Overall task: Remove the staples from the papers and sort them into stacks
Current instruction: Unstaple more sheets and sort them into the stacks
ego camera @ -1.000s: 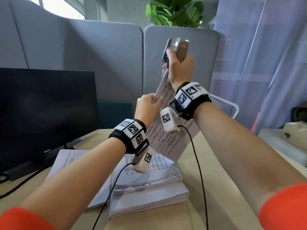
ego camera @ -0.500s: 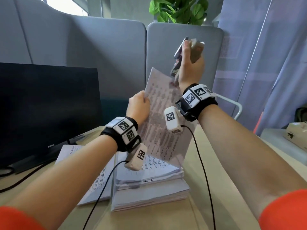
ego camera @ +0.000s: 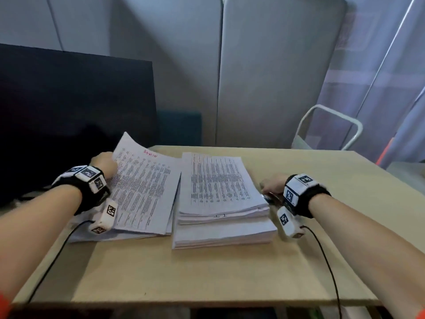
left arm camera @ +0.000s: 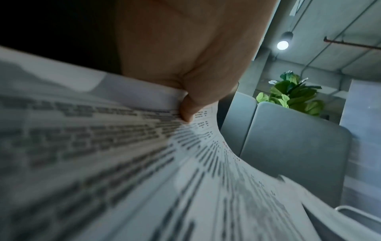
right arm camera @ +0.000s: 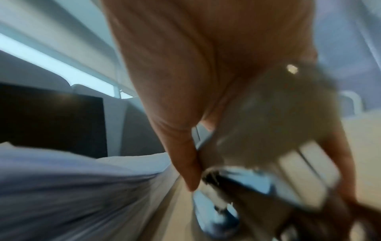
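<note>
1. The left hand [ego camera: 104, 165] sits in the left middle of the head view, fingers curled on the upper left edge of a printed sheet [ego camera: 142, 185].
2. In the left wrist view the thumb [left arm camera: 186, 110] lies on top of that sheet [left arm camera: 144, 163], pinching it near its far edge; the paper bends upward at the pinch.
3. The sheet lies over the left stack [ego camera: 128, 233], with red writing near its top edge.
4. The right stack [ego camera: 220, 203] is thicker and sits just beside the left one, at frame centre on the table [ego camera: 207, 277].
5. The right hand [ego camera: 273, 185] is low at the right stack's right edge, fingers closed around a metal staple remover [ego camera: 270, 199].
6. The right wrist view is blurred; the tool [right arm camera: 257, 171] fills the lower right, thumb alongside it.
</note>
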Demonstrator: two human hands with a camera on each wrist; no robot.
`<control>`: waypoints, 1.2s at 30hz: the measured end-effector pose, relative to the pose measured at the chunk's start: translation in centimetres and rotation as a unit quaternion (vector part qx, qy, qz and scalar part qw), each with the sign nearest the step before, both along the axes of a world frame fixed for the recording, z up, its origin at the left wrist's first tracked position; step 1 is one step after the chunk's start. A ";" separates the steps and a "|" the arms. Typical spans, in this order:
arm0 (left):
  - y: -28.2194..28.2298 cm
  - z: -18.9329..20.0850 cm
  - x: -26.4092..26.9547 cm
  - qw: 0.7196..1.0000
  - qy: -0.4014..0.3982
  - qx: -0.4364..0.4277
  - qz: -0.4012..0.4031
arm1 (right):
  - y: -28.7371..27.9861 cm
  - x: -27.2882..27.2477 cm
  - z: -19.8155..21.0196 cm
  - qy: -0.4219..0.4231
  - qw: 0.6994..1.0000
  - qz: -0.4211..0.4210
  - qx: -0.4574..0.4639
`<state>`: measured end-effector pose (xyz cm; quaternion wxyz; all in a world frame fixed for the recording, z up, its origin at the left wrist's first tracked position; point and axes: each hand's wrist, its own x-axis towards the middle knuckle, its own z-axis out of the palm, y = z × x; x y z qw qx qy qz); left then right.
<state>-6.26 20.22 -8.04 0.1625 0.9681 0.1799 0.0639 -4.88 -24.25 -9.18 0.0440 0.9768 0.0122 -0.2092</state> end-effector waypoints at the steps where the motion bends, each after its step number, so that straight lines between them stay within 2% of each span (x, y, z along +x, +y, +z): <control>1: 0.2 -0.4 -0.2 1.000 0.012 0.007 -0.001 | 0.4 -0.9 0.6 -0.016 1.000 0.012 -0.012; 5: -0.3 -1.7 -0.3 0.998 0.045 0.027 0.040 | 2.4 -1.4 3.6 -0.164 0.986 -0.019 -0.022; 7: -1.9 -1.5 -0.6 0.997 0.021 0.056 0.042 | 5.0 -2.1 5.6 -0.215 0.974 0.060 0.030; 8: -3.2 -1.2 -0.7 0.998 0.004 0.058 -0.002 | 6.8 -3.0 6.5 -0.199 0.970 0.121 0.064; 10: -6.4 -0.5 -1.0 0.988 -0.004 -0.001 -0.157 | 10.3 -4.8 6.5 -0.115 0.961 0.214 0.132; 12: -9.7 -0.1 -1.5 0.955 0.038 -0.082 -0.281 | 13.0 -5.8 5.2 -0.045 0.955 0.268 0.121; 14: -11.8 -0.6 -1.4 0.932 0.101 -0.122 -0.325 | 14.5 -6.1 3.9 -0.022 0.954 0.286 0.090; 17: -12.8 -1.8 -0.6 0.927 0.178 -0.070 -0.322 | 15.1 -5.8 2.5 -0.019 0.958 0.285 0.036; 19: -12.8 -1.8 0.0 0.927 0.192 -0.037 -0.322 | 15.3 -5.8 2.1 -0.022 0.956 0.292 -0.003; 24: -12.4 -1.9 1.5 0.921 0.204 -0.030 -0.329 | 17.0 -6.0 2.1 -0.031 0.944 0.320 -0.068; 28: -12.2 -2.4 2.3 0.919 0.211 -0.035 -0.332 | 17.7 -6.3 1.8 -0.045 0.947 0.314 -0.055; 30: -11.9 -2.5 2.2 0.914 0.224 -0.067 -0.331 | 18.1 -6.9 1.3 -0.065 0.946 0.315 -0.049; 32: -11.6 -2.3 1.8 0.907 0.233 -0.153 -0.314 | 18.0 -7.2 1.3 -0.083 0.950 0.301 -0.034; 33: -11.4 -2.1 1.9 0.911 0.211 -0.193 -0.296 | 17.7 -7.0 1.7 -0.085 0.954 0.286 -0.010; 35: -11.2 -1.5 1.9 0.940 0.081 -0.263 -0.202 | 16.2 -5.8 3.1 -0.076 0.966 0.230 0.092; 36: -11.2 -1.3 2.0 0.942 0.024 -0.301 -0.146 | 15.2 -5.2 4.0 -0.079 0.967 0.199 0.141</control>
